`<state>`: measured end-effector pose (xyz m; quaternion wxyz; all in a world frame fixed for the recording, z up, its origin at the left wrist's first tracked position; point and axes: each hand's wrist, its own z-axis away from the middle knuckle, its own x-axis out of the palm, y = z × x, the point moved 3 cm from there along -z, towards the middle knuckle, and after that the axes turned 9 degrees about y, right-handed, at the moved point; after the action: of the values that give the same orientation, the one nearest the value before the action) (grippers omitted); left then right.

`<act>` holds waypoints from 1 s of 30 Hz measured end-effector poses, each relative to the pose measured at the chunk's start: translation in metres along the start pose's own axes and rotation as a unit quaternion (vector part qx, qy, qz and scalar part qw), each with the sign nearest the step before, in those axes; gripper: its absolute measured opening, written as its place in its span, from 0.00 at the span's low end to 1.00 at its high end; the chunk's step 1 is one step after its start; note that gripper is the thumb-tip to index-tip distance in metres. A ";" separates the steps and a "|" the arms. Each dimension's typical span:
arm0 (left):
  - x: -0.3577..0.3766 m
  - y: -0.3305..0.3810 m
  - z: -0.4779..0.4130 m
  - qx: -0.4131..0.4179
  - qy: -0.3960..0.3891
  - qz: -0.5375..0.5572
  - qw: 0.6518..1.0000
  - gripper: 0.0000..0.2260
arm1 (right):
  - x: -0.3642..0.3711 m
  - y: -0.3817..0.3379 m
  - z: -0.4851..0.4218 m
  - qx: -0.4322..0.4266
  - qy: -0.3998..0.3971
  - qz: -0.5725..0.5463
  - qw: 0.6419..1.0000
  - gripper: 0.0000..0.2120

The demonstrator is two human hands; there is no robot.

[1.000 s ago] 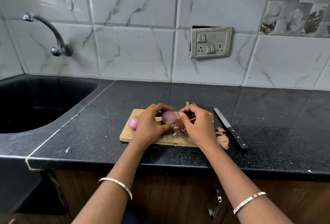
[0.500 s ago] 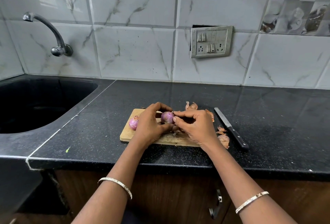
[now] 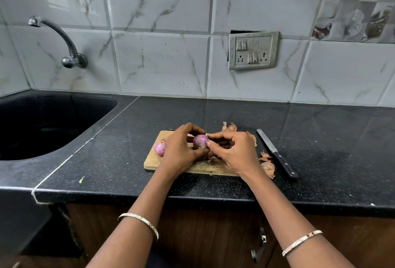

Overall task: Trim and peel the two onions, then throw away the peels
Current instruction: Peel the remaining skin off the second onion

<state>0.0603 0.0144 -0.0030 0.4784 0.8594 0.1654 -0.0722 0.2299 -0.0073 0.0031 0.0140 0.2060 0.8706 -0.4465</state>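
The onion sits just above the cutting board, between the two hands. The left hand curls round its left side, thumb beneath and fingers over the top. The right hand meets it from the right, thumb and forefinger pinching at the skin on that flank. The onion is almost round and shows no clear long axis, and fingers hide both ends, so I cannot tell which way its root points. Any skin left would likely pull off rightward, away from the left hand. The second onion lies on the board just left of the left hand; peels and the knife rest on the tabletop to the right
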 end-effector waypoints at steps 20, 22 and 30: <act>0.000 0.000 -0.001 -0.001 -0.016 -0.002 1.000 0.25 | -0.005 0.001 -0.002 0.001 0.030 0.042 0.999 0.07; 0.000 0.001 0.000 0.000 -0.014 0.001 1.000 0.24 | -0.004 0.002 -0.002 0.002 0.037 0.048 0.998 0.06; 0.000 0.000 0.000 0.003 0.000 -0.002 1.000 0.22 | -0.002 -0.008 0.001 -0.024 -0.002 0.028 0.999 0.06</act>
<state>0.0601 0.0143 -0.0029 0.4760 0.8604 0.1665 -0.0735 0.2289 -0.0125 0.0091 0.0331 0.2287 0.8751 -0.4253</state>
